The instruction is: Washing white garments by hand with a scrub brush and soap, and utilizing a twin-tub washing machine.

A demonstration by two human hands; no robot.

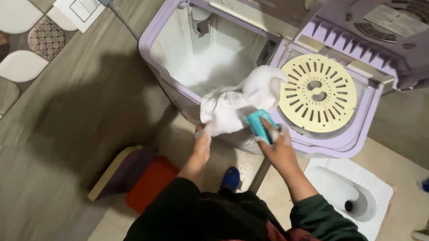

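A white, soapy cloth (227, 109) lies draped over the front rim of a lilac twin-tub washing machine (156, 30). My left hand (202, 140) grips the cloth's lower edge from below. My right hand (276, 141) is closed on a teal scrubbing brush (258, 123) that is pressed against the cloth. Foamy water (212, 68) fills the open wash tub behind the cloth. To the right, the spinner tub carries a cream perforated inner cover (318, 92).
The machine's raised lid (408, 33) stands at the upper right. A white squat toilet pan (349, 193) sits in the floor at lower right. A red and purple low stool (139, 175) stands at lower left. A switch plate (85, 1) with a cable is on the wall.
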